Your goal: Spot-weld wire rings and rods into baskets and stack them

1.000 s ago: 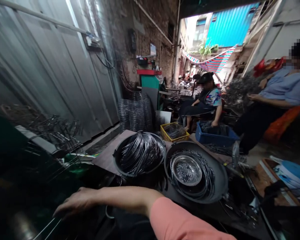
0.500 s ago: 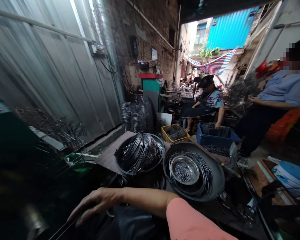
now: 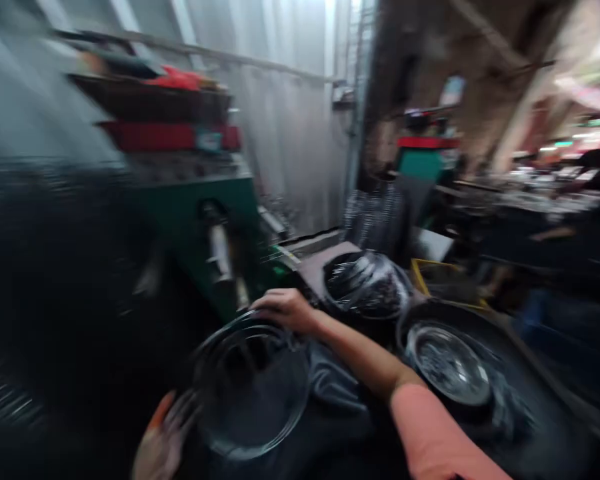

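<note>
Several round metal wire rings [image 3: 253, 453] lie bunched together in front of me, above dark cloth at my lap. My right hand [image 3: 283, 308], at the end of the pink sleeve, grips their far upper edge with its fingers curled over the wire. My left hand [image 3: 163, 437] is at the rings' lower left side, with something orange on one finger. Its fingers reach toward the wire, but blur hides whether they close on it. Right of the rings, a dark pan [image 3: 363, 313] holds bent metal wires.
A green machine [image 3: 180, 220] with a red top edge stands at the left, close to my hands. A steel bowl [image 3: 480, 383] sits in a wide dark pan [image 3: 545, 400] at the right. Behind are a yellow crate [image 3: 420, 270] and stacked wire rings [image 3: 373, 217].
My view has swung left toward the green machine. My right hand, earlier reaching low to the left, is now on the wire rings. The left hand and the rings have come into view.
</note>
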Motion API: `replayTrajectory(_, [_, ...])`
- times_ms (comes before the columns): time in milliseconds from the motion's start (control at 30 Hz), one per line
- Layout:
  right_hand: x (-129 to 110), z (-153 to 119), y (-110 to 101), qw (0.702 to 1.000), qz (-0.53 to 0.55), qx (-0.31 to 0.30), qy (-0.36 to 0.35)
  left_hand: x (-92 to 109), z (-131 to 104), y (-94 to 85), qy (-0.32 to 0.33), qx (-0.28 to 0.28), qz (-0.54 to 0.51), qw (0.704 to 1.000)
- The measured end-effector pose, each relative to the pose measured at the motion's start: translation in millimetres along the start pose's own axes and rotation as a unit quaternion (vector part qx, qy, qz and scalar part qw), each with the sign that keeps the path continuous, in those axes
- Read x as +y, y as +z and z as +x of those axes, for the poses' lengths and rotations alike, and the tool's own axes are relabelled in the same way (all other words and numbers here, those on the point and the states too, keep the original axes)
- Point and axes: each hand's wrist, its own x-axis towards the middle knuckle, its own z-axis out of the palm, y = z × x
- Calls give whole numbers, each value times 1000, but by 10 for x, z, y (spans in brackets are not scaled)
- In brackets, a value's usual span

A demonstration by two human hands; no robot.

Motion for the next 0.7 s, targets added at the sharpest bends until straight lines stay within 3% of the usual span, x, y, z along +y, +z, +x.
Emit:
replayTrajectory(67, [39, 49, 62, 999, -22, -4, -35, 100, -108, -354, 67, 46, -51, 995])
replayTrajectory(100, [57, 75, 103, 998, -23, -7, -53, 187, -161, -431, 129, 34, -71, 989])
replayTrajectory(167, [49, 109, 178, 997, -20, -17, -77, 413, -246, -420, 258, -40, -25, 965])
replayTrajectory(233, [-14, 117, 215, 997, -19, -21, -77, 648, -317, -280, 301, -133, 48, 943])
replayTrajectory(300, [-85, 117, 202, 998, -17, -13, -58, 829, -381, -110, 297, -207, 85, 928])
replayTrajectory(367, [-119, 122, 145, 999, -11, 0, -41, 939, -430, 22, 284, -238, 75, 926])
replayTrajectory(567, [-1, 194, -116, 999, -8, 30, -24, 1217, -409, 140, 253, -217, -19, 943])
replayTrajectory(700, [147, 394, -146, 997, -1, 80, 14, 1526, -189, 188, 201, -200, -7, 959])
